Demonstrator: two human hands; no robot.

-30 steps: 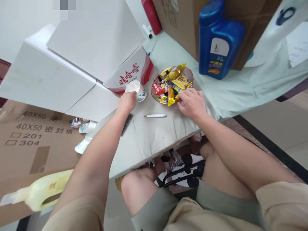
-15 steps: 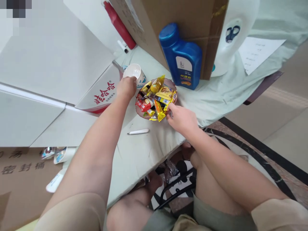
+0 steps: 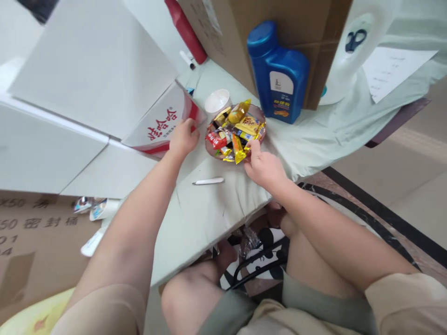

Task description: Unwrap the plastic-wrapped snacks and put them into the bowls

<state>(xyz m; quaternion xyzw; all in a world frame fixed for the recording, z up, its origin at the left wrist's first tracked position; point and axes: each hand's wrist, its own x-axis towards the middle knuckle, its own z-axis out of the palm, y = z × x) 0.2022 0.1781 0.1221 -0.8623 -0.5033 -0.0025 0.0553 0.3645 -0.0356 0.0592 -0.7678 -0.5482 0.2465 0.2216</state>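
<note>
A pinkish clear bowl full of wrapped snacks sits on the cloth-covered table. My right hand is at the bowl's near right edge, with its thumb and fingers closed on the rim. Just left of the bowl, apart from it, is my left hand, fingers loosely bent and nothing seen in them. Behind the bowl a white paper cup stands upright, partly hidden by the snacks. In front of the bowl lies a slim white pen-like tool.
A blue bottle stands behind the bowl, against a brown cardboard box. White cartons rise on the left. Further back are a red bottle, a white jug and a sheet of paper.
My left hand has let go of the paper cup and drawn back toward me. The cup stays behind the bowl. My right hand remains at the bowl's rim. The view has shifted slightly.
</note>
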